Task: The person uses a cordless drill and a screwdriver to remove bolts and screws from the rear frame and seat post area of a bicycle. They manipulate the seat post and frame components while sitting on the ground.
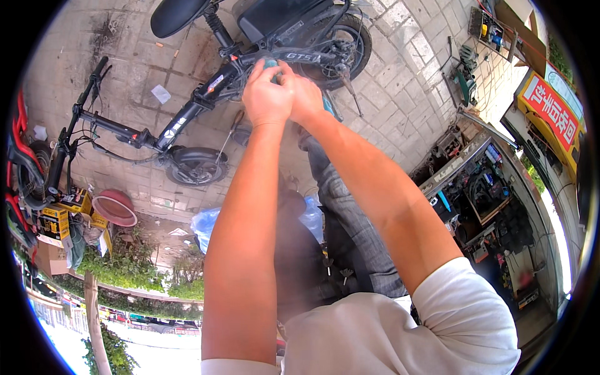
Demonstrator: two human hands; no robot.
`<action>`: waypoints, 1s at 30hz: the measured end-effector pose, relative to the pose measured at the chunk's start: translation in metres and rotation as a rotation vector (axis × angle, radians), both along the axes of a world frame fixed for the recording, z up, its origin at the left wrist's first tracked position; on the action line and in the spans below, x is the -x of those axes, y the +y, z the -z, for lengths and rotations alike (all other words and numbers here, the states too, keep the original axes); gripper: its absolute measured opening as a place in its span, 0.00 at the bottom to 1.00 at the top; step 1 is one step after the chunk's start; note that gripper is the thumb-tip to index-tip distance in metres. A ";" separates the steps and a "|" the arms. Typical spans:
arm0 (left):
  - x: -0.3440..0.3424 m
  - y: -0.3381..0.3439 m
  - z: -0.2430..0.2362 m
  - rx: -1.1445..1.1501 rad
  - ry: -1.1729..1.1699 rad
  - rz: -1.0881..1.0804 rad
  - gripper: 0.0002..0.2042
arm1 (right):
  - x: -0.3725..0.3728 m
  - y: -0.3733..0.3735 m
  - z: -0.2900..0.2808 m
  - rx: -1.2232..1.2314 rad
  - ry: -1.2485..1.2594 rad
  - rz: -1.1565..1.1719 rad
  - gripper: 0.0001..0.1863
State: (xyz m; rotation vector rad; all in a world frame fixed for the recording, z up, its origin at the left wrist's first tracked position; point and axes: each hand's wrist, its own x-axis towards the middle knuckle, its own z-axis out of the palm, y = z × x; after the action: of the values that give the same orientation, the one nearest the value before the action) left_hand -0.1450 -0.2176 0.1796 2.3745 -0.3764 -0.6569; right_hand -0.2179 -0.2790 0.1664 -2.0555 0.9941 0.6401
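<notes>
Left hand and right hand were close together, fingers curled round a small blue-green thing, by a black electric bike, grey paving bricks below.

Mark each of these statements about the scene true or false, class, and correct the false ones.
1. The left hand and right hand are close together. True.
2. The folding bike is mainly yellow. False: the bike is mainly black.
3. The reddish basin is to the left of both hands. True.
4. The person wears long, dark sleeves. False: the sleeves are short and white.
5. A white scrap lies on the paving. True.
</notes>
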 end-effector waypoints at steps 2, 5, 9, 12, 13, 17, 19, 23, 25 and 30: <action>0.001 -0.004 0.000 -0.003 -0.024 0.027 0.11 | 0.000 -0.002 -0.005 -0.033 0.025 0.042 0.44; 0.001 -0.008 -0.002 -0.006 -0.015 0.030 0.11 | -0.003 -0.005 -0.013 -0.068 0.011 0.083 0.44; -0.013 -0.017 -0.008 -0.045 0.003 0.061 0.11 | -0.016 -0.014 -0.024 -0.121 0.033 0.117 0.40; -0.028 -0.026 -0.016 -0.092 0.174 0.012 0.12 | -0.028 -0.023 -0.031 -0.141 0.067 0.067 0.35; -0.034 -0.029 -0.018 -0.110 0.209 -0.002 0.12 | -0.033 -0.027 -0.032 -0.140 0.080 0.058 0.34; -0.042 -0.031 -0.024 -0.118 0.230 -0.032 0.13 | -0.043 -0.032 -0.035 -0.150 0.135 0.005 0.34; -0.040 -0.028 -0.023 -0.140 0.162 -0.044 0.16 | -0.043 -0.032 -0.034 -0.151 0.139 -0.014 0.39; -0.033 -0.023 -0.017 -0.031 0.129 -0.096 0.15 | -0.038 -0.030 -0.030 -0.117 0.102 -0.036 0.41; -0.031 -0.022 -0.015 -0.024 0.210 -0.144 0.14 | -0.036 -0.029 -0.028 -0.124 0.100 -0.042 0.41; -0.031 -0.018 -0.015 0.013 0.162 -0.138 0.14 | -0.037 -0.025 -0.028 -0.098 0.103 -0.050 0.43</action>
State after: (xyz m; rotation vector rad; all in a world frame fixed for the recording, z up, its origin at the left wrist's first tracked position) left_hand -0.1136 -0.2355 0.1946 2.2913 -0.1449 -0.7724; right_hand -0.1810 -0.3044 0.1944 -1.9827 0.9530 0.8121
